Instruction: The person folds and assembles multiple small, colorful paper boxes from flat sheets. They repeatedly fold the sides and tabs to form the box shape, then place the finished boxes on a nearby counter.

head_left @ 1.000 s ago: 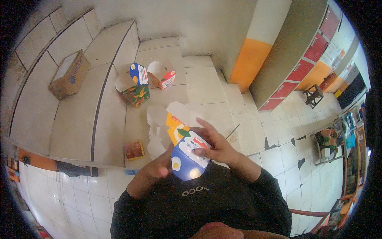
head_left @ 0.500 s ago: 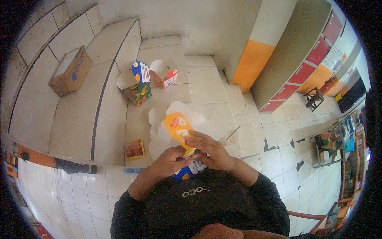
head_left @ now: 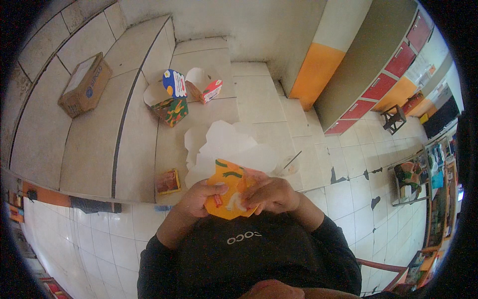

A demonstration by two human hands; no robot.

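Note:
A yellow-orange printed paper food box (head_left: pixel 228 185), partly folded, is held in front of my chest. My left hand (head_left: pixel 199 198) grips its left side, thumb lying on the printed face. Over on the right edge, my right hand (head_left: pixel 273 196) has its fingers curled and pinching the card. Just beyond the hands, several flat white carton blanks (head_left: pixel 226 137) lie spread and overlapping on the tiled surface. Farther back are folded, open-topped paper boxes: one with a camouflage side (head_left: pixel 172 112) and a blue panel, another with a red-and-white panel (head_left: pixel 212 91).
A small red-and-yellow pack (head_left: pixel 168 182) lies near the front edge, left of the blanks. To their right stands a clear cup (head_left: pixel 288 168) with a dark straw. A brown cardboard box (head_left: pixel 85 85) rests on the raised tiled ledge. Red-fronted lockers (head_left: pixel 379 85) stand at right.
The yellow-orange box has come down toward my chest and turned, showing another part of its printed face. My hands have moved apart to its two sides. The blue printed part below them no longer shows.

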